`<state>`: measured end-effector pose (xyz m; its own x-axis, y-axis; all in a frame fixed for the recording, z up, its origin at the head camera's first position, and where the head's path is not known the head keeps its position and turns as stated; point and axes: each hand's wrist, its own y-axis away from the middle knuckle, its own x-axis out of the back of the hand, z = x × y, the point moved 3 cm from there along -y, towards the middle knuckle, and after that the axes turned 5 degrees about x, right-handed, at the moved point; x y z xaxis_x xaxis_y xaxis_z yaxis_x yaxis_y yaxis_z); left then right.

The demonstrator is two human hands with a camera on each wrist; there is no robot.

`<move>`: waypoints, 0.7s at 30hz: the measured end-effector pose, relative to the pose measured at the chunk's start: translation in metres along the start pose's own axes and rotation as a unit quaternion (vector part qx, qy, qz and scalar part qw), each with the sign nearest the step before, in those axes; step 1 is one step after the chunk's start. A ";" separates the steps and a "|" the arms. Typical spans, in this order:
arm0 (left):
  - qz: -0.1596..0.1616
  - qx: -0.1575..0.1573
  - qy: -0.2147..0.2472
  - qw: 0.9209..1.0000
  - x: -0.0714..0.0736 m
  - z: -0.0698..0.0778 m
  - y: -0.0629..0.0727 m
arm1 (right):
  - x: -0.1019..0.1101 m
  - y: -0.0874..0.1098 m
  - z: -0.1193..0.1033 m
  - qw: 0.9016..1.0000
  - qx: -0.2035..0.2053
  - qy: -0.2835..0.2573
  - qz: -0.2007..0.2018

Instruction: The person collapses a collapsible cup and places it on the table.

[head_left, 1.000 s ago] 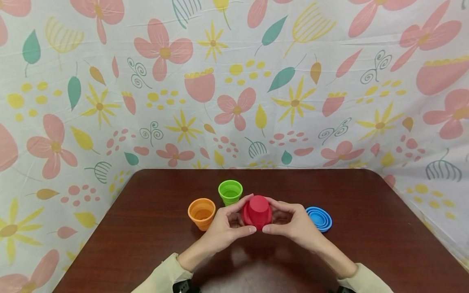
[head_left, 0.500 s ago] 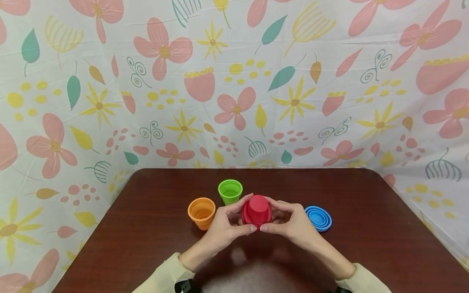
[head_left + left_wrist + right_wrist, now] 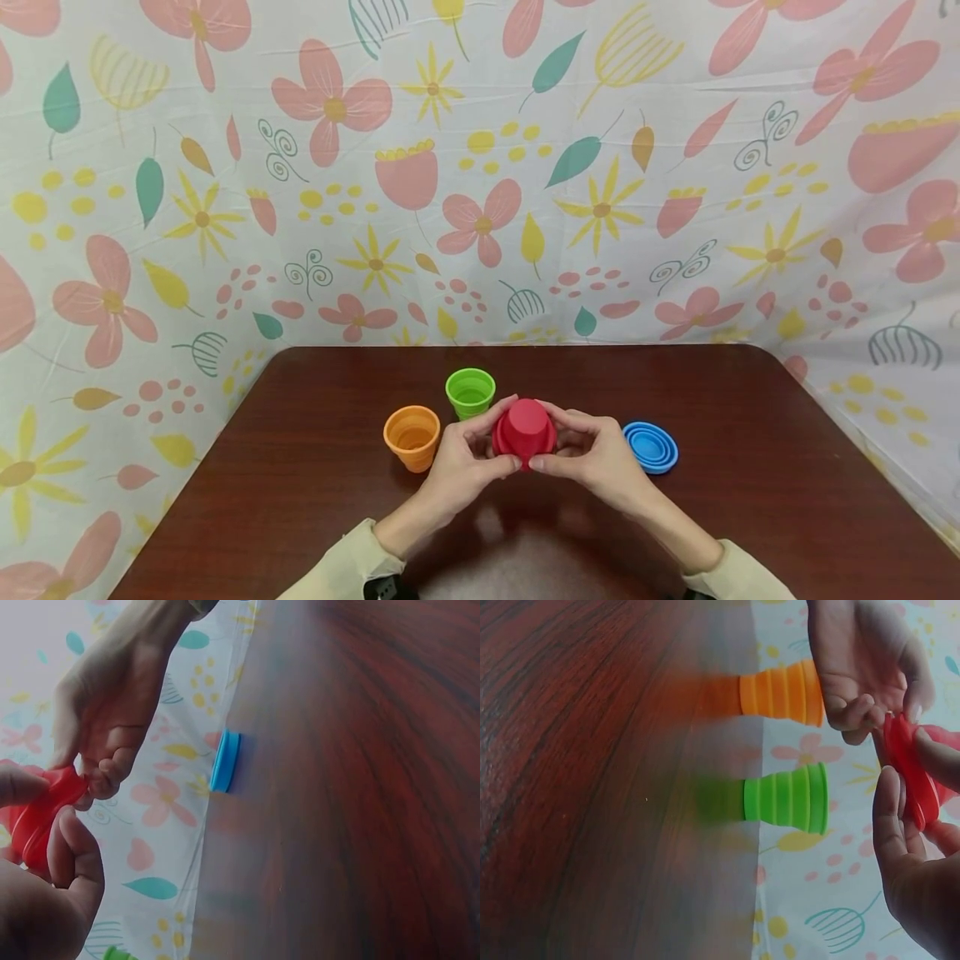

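Both of my hands grip a red collapsible cup (image 3: 527, 422), its small base turned up and toward the head camera. My left hand (image 3: 461, 457) has it from the left side and my right hand (image 3: 606, 458) from the right, thumbs at the near edge and fingers around the far side. In the right wrist view the cup's wide rim folds (image 3: 911, 769) lie bunched close together, while the narrower base part sticks out. The cup is held above the table, as the left wrist view shows. Part of its wall is hidden behind my fingers.
An orange cup (image 3: 413, 433) stands expanded at the left, and a green cup (image 3: 470, 392) stands expanded behind my left hand. To the right lies a blue cup (image 3: 651, 447), collapsed flat. All are on the dark brown table (image 3: 720, 392), with a flowered cloth (image 3: 480, 167) behind.
Both thumbs have shifted slightly up on the near edge of the red cup, and its base has moved a little left. The other cups have stayed in place.
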<state>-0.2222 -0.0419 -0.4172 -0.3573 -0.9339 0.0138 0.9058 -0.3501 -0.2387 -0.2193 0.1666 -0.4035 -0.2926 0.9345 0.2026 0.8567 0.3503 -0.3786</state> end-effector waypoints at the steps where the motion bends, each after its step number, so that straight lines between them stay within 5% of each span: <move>1: 0.004 0.002 0.001 1.000 -0.001 0.000 0.000 | 0.000 0.000 0.000 1.000 0.000 -0.002 0.001; 21: 0.045 0.015 -0.011 0.999 -0.005 -0.003 0.000 | -0.003 0.000 0.001 1.000 -0.008 -0.004 0.022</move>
<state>-0.2208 -0.0371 -0.4203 -0.2688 -0.9631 0.0159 0.9408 -0.2661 -0.2102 -0.2184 0.1638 -0.4049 -0.2584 0.9494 0.1784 0.8751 0.3083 -0.3732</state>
